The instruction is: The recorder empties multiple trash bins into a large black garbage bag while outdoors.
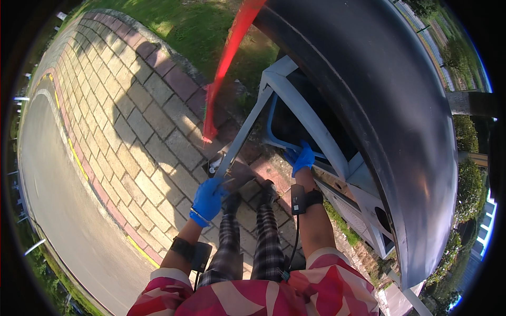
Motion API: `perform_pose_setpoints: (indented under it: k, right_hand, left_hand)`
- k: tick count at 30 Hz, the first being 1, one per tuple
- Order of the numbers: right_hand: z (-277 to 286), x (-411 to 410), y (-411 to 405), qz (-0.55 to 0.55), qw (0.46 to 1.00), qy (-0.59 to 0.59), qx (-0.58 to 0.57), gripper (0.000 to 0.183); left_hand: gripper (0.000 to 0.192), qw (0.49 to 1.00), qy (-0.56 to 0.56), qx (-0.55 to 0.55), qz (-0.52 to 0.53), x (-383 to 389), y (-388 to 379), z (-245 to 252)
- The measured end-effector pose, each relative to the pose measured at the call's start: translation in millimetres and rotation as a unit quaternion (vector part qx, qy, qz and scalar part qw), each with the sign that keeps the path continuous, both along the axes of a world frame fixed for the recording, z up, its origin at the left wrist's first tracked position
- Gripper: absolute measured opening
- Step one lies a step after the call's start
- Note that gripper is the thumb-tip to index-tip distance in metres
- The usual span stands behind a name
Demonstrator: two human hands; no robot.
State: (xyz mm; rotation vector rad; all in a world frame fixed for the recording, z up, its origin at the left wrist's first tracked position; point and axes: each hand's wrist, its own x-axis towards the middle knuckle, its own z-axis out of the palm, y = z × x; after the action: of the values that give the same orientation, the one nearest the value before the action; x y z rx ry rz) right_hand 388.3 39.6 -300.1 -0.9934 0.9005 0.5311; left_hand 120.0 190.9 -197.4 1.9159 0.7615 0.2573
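Observation:
A grey metal housing under a large dark curved cover (367, 79) stands before me, with its grey-framed door (247, 126) swung out to the left. My left hand (207, 199), in a blue glove, is at the lower end of that door frame; its fingers are partly hidden, and whether they grip the frame cannot be told. My right hand (302, 158), also gloved in blue, reaches into the housing with fingers apart, at the lower edge of a light blue rounded frame (272, 122). What its fingertips touch is hidden. A red strip with frayed ends (227, 63) hangs above the door.
Brick paving (138, 126) spreads to the left, with a road (71, 197) beyond its yellow-marked kerb. A dark open box or tray holding small white items (213, 166) sits low behind the door frame. Grass (189, 35) borders the paving ahead.

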Motion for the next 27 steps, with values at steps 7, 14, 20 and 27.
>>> perform_pose_setpoints:
  k: [7, 14, 20, 27]
  right_hand:
    - [-37, 34, -67, 0.069, 0.991, -0.105, -0.040, 0.013]
    - [-9, 33, -105, 0.352, 0.899, -0.119, -0.233, 0.021]
    - [-32, 19, -144, 0.523, 0.719, -0.273, -0.367, 0.017]
    - [69, -69, -131, 0.647, 0.499, -0.333, -0.470, 0.021]
  left_hand:
    - [0.023, 0.987, 0.031, -0.150, -0.058, 10, 5, 13]
    - [0.020, 0.973, 0.085, 0.174, -0.122, 3, 20, 14]
    - [0.022, 0.992, 0.082, 0.011, -0.094, 22, 19, 41]
    - [0.033, 0.965, 0.030, 0.104, -0.240, -1, 19, 16]
